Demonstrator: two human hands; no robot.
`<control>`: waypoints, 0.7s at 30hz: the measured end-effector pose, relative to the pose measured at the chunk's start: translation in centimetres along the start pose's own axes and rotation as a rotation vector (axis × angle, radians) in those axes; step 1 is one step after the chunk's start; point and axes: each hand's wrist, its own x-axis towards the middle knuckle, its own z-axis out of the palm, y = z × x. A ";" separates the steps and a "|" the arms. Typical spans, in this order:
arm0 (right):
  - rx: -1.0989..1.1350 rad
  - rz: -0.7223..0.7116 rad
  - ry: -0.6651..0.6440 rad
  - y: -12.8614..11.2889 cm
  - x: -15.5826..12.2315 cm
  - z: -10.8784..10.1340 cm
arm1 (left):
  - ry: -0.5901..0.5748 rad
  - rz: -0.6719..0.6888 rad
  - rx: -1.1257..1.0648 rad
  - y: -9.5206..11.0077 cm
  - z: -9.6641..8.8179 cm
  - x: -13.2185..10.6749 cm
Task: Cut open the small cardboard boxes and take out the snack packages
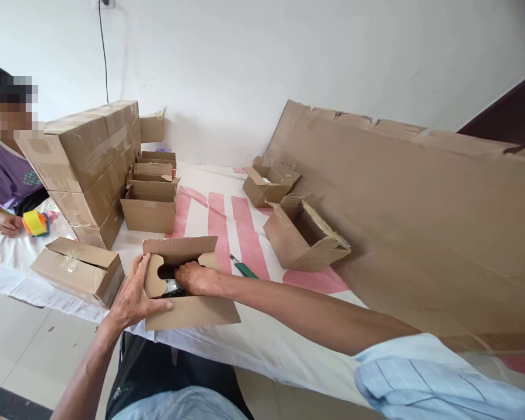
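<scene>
An open cardboard box (192, 312) sits near the front edge of the table, its flaps spread. My left hand (133, 291) grips its left end, with the thumb over the front edge and the fingers along the far side. Inside the box, my right hand (196, 278) reaches down with its fingers curled; the fingertips are hidden. Just left of those fingers lies a dark item in shiny clear wrapping (172, 287), too covered to name. A green-handled utility knife (244, 267) rests on the cloth beyond my right forearm.
Taped cartons (91, 154) are stacked at the left, with a closed box (79, 271) before them. Open boxes (151, 213) line up behind; another open box (304, 236) stands right, against a large cardboard sheet (420, 233). A person (9, 169) sits left beside a yellow tape roll (35, 223).
</scene>
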 end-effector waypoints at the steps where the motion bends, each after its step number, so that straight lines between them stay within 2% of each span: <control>1: 0.000 -0.002 -0.010 0.0 -0.5 -0.5 | 0.001 0.004 -0.003 -0.1 0.0 0.0; 7: 0.012 -0.004 -0.002 0.2 -3.9 -3.8 | -0.004 -0.019 -0.032 -0.4 -0.3 0.4; 13: 0.072 -0.035 0.092 1.2 -6.9 -6.0 | 0.035 -0.029 -0.017 -0.7 -1.0 0.8; 16: 0.240 -0.022 0.172 2.2 -8.4 -6.5 | 0.072 -0.023 0.014 -1.0 -1.8 1.0; 21: 0.745 0.026 0.376 3.5 -10.5 -6.2 | 0.103 -0.054 0.105 -1.3 -3.4 1.2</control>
